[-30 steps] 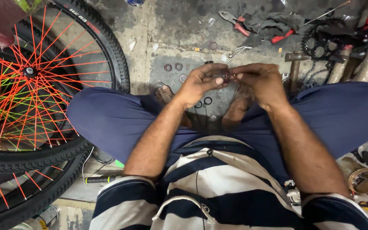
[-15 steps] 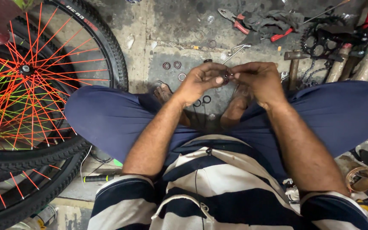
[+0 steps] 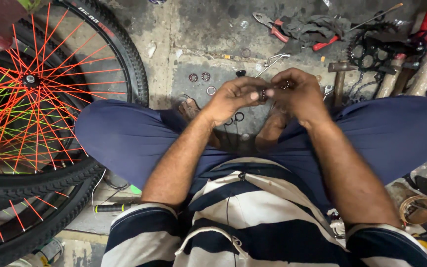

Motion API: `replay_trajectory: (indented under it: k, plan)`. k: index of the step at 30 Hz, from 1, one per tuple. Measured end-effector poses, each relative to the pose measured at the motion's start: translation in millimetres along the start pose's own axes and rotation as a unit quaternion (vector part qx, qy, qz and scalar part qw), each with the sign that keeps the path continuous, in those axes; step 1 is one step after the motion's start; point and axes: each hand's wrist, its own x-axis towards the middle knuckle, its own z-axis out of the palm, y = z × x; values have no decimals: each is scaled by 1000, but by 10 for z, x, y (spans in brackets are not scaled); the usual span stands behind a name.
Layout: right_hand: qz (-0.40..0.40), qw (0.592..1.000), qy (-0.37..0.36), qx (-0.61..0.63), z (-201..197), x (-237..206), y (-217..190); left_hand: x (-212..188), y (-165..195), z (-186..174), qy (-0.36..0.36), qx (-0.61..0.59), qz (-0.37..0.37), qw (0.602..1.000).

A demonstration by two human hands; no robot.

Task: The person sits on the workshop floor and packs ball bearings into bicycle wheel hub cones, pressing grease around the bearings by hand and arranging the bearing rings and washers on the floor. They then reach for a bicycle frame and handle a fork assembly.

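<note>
My left hand (image 3: 233,99) and my right hand (image 3: 300,94) meet above my knees, fingertips pinched together on a small dark ring-shaped bearing part (image 3: 263,94). A second small dark greasy piece (image 3: 286,85) shows between the fingers of my right hand. I sit on the floor with my legs in blue trousers spread and my feet (image 3: 190,108) below the hands. Several small bearing rings (image 3: 199,77) lie on the concrete just beyond my left hand.
Bicycle wheels with orange spokes (image 3: 30,99) lie at left. Red-handled pliers (image 3: 273,27), a dark rag (image 3: 317,27), a hammer (image 3: 339,74), a black chainring with chain (image 3: 371,52) and a spanner (image 3: 273,62) lie on the floor ahead.
My hands have stayed together on the small part, with only slight finger movement. The view has shifted a little.
</note>
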Motion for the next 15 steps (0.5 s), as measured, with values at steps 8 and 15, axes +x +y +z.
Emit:
replay_trajectory:
  k: [8,15]
  plan:
    - [26,996,-25,80,-128,31,-35,-26,37,-15,15,-18,24,999]
    - [-4,999,-19,50,-23,-26,-101,-1,0,-25,44,-14,-6,999]
